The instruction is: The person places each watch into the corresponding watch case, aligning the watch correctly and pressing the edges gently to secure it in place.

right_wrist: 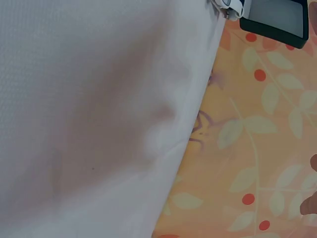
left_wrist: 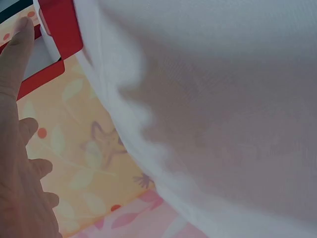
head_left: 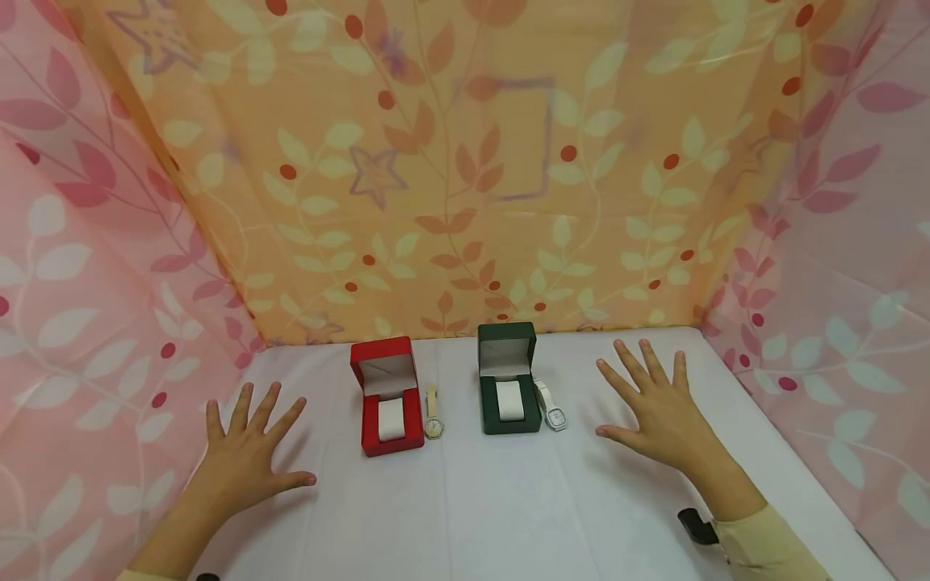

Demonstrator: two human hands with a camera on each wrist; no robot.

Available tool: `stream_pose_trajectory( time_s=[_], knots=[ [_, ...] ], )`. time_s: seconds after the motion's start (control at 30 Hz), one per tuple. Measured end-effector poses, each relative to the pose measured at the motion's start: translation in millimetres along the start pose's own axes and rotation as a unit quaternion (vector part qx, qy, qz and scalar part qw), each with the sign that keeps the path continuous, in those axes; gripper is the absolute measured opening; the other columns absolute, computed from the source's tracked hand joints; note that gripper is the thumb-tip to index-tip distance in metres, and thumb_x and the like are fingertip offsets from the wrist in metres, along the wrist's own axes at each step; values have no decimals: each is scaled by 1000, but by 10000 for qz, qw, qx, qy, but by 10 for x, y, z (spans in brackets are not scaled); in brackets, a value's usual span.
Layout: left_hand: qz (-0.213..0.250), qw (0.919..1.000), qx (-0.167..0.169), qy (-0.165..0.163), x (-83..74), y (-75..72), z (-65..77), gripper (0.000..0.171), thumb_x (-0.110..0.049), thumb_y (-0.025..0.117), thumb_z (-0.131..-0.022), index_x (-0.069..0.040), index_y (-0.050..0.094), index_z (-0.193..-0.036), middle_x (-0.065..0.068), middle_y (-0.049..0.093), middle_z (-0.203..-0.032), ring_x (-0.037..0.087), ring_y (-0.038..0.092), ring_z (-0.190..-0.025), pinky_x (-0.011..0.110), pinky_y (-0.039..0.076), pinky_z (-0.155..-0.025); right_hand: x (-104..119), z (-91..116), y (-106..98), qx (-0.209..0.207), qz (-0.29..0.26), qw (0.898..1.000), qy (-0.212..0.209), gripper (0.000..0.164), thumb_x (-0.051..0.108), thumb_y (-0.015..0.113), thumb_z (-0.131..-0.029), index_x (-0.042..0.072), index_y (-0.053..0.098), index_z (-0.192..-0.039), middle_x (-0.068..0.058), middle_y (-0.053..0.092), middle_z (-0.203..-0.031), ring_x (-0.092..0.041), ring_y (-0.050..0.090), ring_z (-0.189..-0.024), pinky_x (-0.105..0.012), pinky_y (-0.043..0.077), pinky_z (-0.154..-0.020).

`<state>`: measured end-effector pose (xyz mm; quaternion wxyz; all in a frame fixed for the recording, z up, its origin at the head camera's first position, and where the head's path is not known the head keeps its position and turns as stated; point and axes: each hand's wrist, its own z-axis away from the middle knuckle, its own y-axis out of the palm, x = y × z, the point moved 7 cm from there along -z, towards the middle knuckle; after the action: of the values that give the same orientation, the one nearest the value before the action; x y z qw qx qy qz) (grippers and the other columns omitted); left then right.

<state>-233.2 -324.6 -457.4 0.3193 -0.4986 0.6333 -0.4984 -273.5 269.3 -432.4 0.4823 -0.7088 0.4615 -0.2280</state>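
My left hand (head_left: 243, 456) hovers over the table's left side, fingers spread and holding nothing. On the right, my right hand (head_left: 661, 415) is spread the same way, also holding nothing. Between them stands a red watch box (head_left: 369, 428) with its lid up and a white cushion (head_left: 391, 418) inside. A watch with a cream strap (head_left: 433, 427) lies just right of it. Further right is a dark green watch box (head_left: 490, 418), lid raised, with its own white cushion (head_left: 510, 400). Against its right side lies a white-strapped watch (head_left: 555, 418), nearest my right hand.
A white cloth (head_left: 450, 516) covers the table. Behind it hangs an orange leaf-patterned curtain (head_left: 450, 242), with pink patterned curtains at the left (head_left: 94, 323) and right (head_left: 835, 323). A black band piece (head_left: 697, 526) shows by the right wrist.
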Motion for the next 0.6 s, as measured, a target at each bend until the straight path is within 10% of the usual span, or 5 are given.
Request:
stream_pose_trajectory(
  time_s=[0.6],
  knots=[
    [621, 9979, 79, -157, -51, 17, -42, 116, -83, 70, -72, -31, 22, -164, 21, 17, -169, 45, -7, -157, 72, -23, -112, 180, -74, 28, -11, -402, 9992, 65, 104, 75, 71, -78, 30, 31, -162, -10, 24, -170, -40, 8, -158, -74, -8, -117]
  ],
)
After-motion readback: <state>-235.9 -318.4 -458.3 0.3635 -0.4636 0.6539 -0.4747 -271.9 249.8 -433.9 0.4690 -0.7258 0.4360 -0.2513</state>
